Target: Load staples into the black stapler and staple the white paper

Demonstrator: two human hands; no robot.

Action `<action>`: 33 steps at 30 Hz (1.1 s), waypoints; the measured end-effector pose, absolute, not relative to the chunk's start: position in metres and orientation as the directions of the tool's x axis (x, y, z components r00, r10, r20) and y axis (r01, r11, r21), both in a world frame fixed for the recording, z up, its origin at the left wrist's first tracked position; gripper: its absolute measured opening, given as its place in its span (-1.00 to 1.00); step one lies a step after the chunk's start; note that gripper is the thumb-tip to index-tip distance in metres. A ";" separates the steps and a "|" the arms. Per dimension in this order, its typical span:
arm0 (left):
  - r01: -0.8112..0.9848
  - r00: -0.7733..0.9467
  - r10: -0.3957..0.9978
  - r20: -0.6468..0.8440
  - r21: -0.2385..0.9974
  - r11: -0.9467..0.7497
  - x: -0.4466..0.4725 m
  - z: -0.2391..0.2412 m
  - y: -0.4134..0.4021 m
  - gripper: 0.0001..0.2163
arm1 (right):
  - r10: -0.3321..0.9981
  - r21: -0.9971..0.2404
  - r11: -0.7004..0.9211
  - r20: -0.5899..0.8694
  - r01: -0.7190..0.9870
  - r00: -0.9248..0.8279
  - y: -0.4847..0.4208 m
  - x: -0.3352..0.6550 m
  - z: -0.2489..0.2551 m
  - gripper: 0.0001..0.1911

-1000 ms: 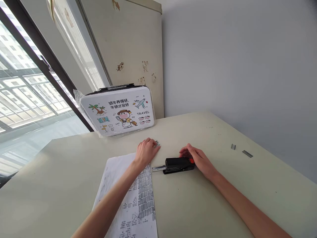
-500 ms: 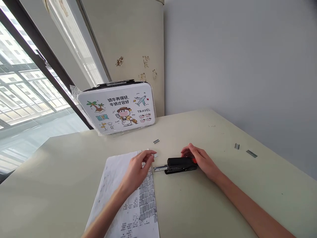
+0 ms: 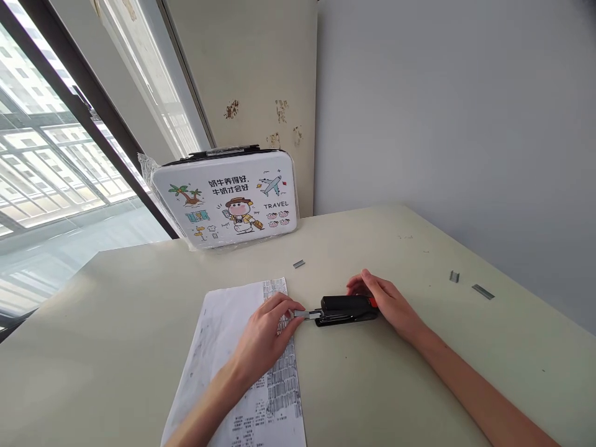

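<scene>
A black stapler [image 3: 347, 309] with a red part at its rear lies on the table, its metal tray sticking out to the left. My right hand [image 3: 384, 301] is wrapped around the stapler's rear end. Between the thumb and fingers of my left hand [image 3: 270, 326] is a short strip of staples [image 3: 302, 315], held at the stapler's extended tray. Whether the strip sits inside the tray is too small to tell. Printed sheets of paper [image 3: 228, 335], with a dark hatched band along the right side, lie under my left hand and forearm.
Loose staple strips rest on the table [image 3: 372, 379]: one [image 3: 298, 264] beyond the paper, two more [image 3: 454, 277] [image 3: 483, 292] at the right. A white cartoon-printed case [image 3: 228, 198] in plastic wrap stands at the back, with a window at left and a grey wall at right.
My left hand has moved down and slightly right, bringing the staple strip from above the paper's edge to the stapler's tray. My right hand keeps its hold. The view has shifted slightly.
</scene>
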State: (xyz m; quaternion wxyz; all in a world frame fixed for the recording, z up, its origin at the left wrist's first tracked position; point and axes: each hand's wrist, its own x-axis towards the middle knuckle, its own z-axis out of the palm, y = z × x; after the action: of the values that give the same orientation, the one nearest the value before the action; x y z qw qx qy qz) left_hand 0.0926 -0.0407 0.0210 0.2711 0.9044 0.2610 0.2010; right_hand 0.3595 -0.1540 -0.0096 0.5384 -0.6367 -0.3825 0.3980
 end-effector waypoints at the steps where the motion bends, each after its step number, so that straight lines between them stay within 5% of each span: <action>1: 0.364 0.785 0.579 0.221 0.592 -0.719 0.092 0.021 -0.041 -0.78 | 0.916 -0.991 -0.124 -0.092 0.057 0.390 -0.154 0.359 -0.009 -0.26; 19: 0.361 0.818 0.538 0.204 0.546 -0.756 0.088 0.019 -0.036 -0.81 | 0.927 -0.995 -0.102 -0.089 0.018 0.365 -0.155 0.359 -0.009 -0.35; 27: 0.171 0.933 0.327 0.152 0.612 -0.772 0.075 0.032 -0.024 -0.88 | 0.933 -0.977 -0.009 -0.085 -0.215 0.349 -0.152 0.355 -0.013 -0.35; 33: 0.078 0.936 0.244 0.254 0.526 -0.847 0.097 0.025 -0.032 -0.76 | 0.945 -0.963 -0.042 -0.125 -0.268 0.301 -0.151 0.352 -0.010 -0.30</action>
State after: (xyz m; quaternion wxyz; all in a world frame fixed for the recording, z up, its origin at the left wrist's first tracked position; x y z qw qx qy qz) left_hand 0.0973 -0.0321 0.0253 0.2635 0.9479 0.0850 0.1575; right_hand 0.3522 -0.1515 -0.0100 0.6124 -0.5250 -0.3226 0.4953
